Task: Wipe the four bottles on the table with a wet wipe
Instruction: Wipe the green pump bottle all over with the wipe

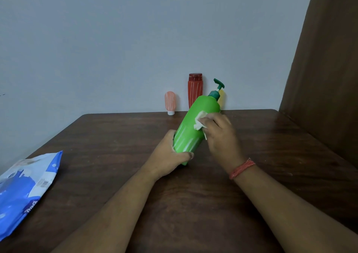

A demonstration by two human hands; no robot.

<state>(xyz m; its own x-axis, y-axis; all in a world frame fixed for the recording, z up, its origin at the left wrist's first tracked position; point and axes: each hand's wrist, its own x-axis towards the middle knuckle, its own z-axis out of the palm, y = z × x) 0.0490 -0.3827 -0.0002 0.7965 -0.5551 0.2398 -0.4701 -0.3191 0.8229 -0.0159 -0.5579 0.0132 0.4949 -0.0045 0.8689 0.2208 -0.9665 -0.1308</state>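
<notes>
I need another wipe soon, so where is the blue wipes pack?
In the head view the blue wipes pack lies at the table's near left edge, left of the left hand.

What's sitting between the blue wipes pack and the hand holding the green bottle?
Nothing: in the head view, only bare wooden table lies between the wipes pack and the left hand gripping the green bottle.
</notes>
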